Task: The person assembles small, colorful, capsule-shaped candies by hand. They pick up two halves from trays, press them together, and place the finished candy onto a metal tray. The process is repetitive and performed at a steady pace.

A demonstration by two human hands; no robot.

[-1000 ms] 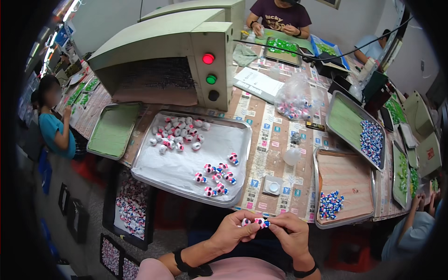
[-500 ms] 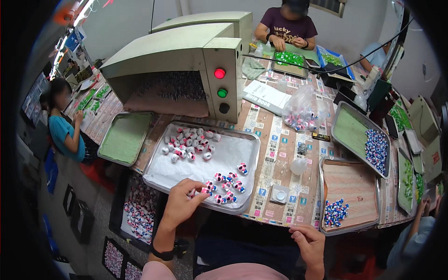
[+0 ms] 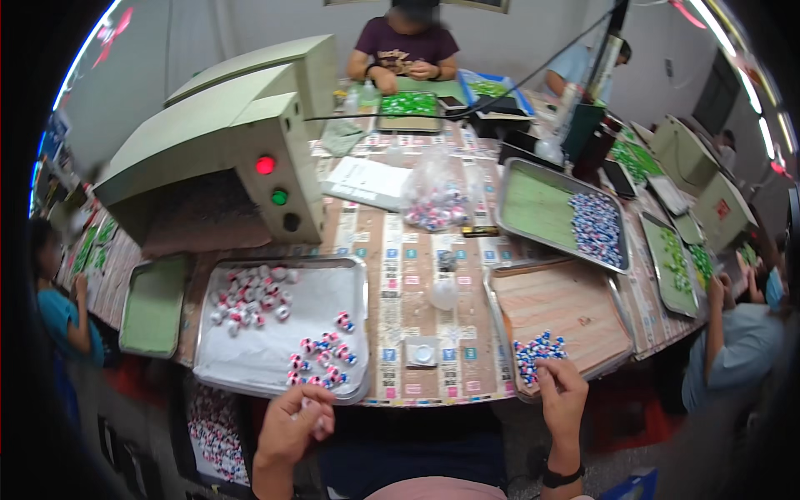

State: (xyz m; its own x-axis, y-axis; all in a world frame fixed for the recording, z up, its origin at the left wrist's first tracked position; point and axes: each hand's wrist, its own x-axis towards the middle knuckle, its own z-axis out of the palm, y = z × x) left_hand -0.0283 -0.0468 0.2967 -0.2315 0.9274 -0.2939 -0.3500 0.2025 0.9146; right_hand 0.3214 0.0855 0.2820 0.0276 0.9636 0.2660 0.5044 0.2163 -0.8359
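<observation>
My left hand (image 3: pixel 293 427) is closed just off the near edge of a metal tray (image 3: pixel 275 358) lined with white paper. A small white-and-pink piece seems to sit in its fingers, mostly covered by them. Round white-and-pink pieces (image 3: pixel 254 293) lie at the back of that tray. Nearer are several joined pieces (image 3: pixel 323 357) with pink, white and blue parts. Over the near left corner of a brown-lined tray (image 3: pixel 558 304), my right hand (image 3: pixel 563 390) pinches at a pile of small blue-and-white pieces (image 3: pixel 537 348). What its fingertips hold is too small to tell.
A beige machine (image 3: pixel 208 158) with red and green buttons stands behind the left tray. On the table are a small white square dish (image 3: pixel 422 352), a plastic bag of pieces (image 3: pixel 439 200), a notebook (image 3: pixel 367 183) and a green-lined tray (image 3: pixel 533 204). Co-workers (image 3: pixel 406 50) sit around.
My left hand has drawn back from the joined pieces to the tray's near edge. My right hand has moved forward to the blue-and-white pile. The whole view has turned to the right.
</observation>
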